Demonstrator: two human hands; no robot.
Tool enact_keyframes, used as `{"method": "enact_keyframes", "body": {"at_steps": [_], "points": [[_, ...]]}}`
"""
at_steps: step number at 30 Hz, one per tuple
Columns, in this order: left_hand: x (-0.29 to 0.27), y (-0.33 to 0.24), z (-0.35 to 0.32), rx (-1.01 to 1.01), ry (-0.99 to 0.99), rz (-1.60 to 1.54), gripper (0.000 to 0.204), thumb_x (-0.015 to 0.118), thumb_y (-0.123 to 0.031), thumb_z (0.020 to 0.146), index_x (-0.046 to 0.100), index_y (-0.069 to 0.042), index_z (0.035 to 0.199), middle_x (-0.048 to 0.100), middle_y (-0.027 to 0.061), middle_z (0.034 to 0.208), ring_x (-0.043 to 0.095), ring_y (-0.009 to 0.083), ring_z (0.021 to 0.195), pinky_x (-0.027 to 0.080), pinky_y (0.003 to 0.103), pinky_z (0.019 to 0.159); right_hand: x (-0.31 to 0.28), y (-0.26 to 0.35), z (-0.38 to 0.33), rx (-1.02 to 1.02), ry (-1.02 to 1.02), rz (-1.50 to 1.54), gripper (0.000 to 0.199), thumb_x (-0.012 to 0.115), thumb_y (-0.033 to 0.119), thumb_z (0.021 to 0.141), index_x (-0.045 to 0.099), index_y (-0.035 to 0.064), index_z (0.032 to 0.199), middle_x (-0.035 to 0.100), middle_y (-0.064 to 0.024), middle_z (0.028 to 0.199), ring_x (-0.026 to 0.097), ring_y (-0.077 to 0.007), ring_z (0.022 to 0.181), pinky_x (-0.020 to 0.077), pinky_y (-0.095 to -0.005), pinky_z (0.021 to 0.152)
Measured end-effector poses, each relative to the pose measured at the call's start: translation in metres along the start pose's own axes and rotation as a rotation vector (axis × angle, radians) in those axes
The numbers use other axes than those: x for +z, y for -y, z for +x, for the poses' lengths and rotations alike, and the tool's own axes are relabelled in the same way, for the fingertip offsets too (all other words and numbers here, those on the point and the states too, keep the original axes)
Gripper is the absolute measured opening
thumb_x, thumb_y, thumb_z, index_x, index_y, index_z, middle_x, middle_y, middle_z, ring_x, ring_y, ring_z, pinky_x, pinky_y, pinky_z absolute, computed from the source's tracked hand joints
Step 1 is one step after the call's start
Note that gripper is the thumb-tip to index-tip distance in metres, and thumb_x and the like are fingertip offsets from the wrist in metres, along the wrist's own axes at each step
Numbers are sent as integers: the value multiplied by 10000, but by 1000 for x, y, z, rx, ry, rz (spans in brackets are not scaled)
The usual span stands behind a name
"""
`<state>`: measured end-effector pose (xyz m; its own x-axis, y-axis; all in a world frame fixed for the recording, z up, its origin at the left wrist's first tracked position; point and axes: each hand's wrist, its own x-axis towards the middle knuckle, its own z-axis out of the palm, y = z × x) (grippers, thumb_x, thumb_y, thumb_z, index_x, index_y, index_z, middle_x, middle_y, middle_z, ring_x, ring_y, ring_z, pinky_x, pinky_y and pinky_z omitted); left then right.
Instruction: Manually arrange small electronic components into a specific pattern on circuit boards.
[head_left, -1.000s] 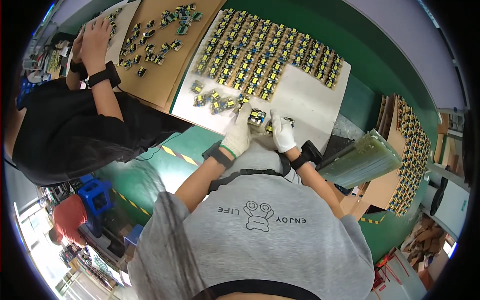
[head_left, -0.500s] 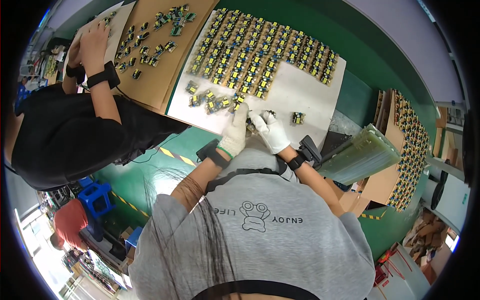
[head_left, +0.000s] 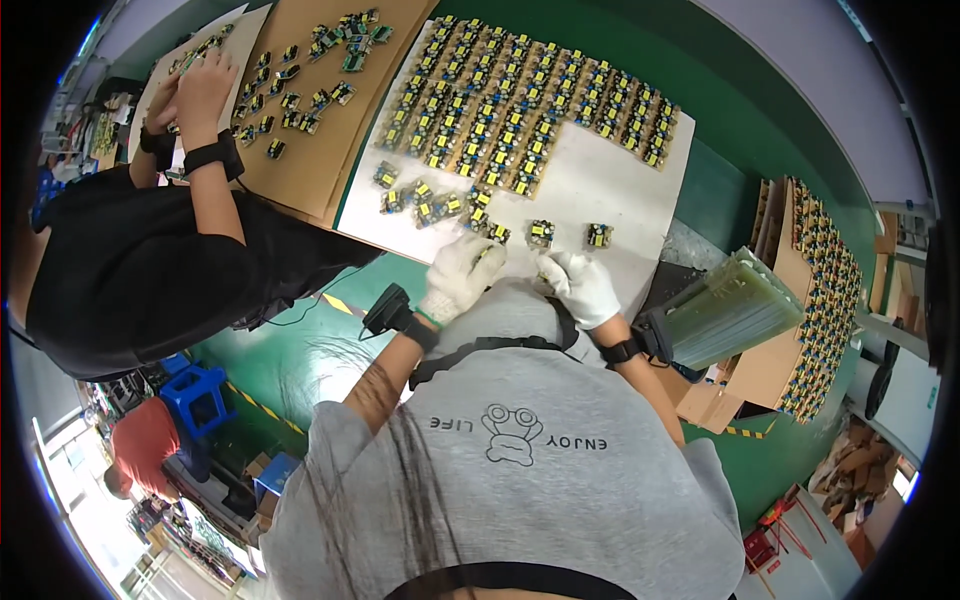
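Change: your right hand (head_left: 583,287) has drawn back from the sheet edge; two boards (head_left: 541,234) now lie apart from it.
Left hand (head_left: 459,277): gloved, curled on a board (head_left: 487,254) at the near edge.
Right hand: gloved; grip cannot be told.
Sheet (head_left: 585,190): white, with rows (head_left: 520,100) of boards beyond.
Neighbour (head_left: 205,90): hand on cardboard, left.

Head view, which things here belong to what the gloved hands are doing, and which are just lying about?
In hand:
left hand, gloved, on a small circuit board
right hand, gloved
loose boards on the white sheet
rows of boards

Lying about:
green stack
brown cardboard where a co-worker's hand works
blue stool
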<state>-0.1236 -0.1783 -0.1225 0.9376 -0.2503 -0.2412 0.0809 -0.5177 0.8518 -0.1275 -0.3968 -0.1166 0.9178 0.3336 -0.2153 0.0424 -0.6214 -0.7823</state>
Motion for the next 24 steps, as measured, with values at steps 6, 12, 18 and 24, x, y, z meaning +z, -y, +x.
{"method": "enact_keyframes", "body": {"at_steps": [6, 12, 18, 24], "points": [[-7, 7, -6, 32, 90, 311, 297, 607, -304, 778, 638, -89, 979, 641, 128, 935, 609, 292, 879, 476, 372, 779, -9, -6, -3, 165, -156, -269, 510, 649, 385, 762, 497, 92, 1151, 640, -176, 792, 627, -353, 727, 488, -420, 643], [-12, 3, -7, -115, 53, 443, 412, 660, -360, 727, 617, -89, 1034, 648, 119, 907, 623, 277, 843, 481, 372, 763, -15, -36, -7, 417, -401, -103, 711, 748, 351, 669, 456, 5, 1217, 613, -220, 999, 623, -317, 869, 484, -389, 748], [-12, 13, -13, -274, -291, 344, 569, 696, -391, 695, 525, -115, 1163, 627, 138, 894, 621, 290, 822, 477, 388, 738, -3, -42, 13, 210, -237, 23, 716, 775, 236, 590, 455, -32, 1171, 600, -222, 948, 595, -343, 878, 481, -378, 774], [-9, 24, -21, -41, -211, 513, 647, 711, -384, 681, 456, -87, 1196, 606, 151, 960, 597, 315, 866, 469, 399, 752, -7, 7, 43, 279, 40, 196, 587, 695, 335, 725, 532, -45, 1140, 615, -256, 990, 624, -340, 890, 473, -361, 801]]}}
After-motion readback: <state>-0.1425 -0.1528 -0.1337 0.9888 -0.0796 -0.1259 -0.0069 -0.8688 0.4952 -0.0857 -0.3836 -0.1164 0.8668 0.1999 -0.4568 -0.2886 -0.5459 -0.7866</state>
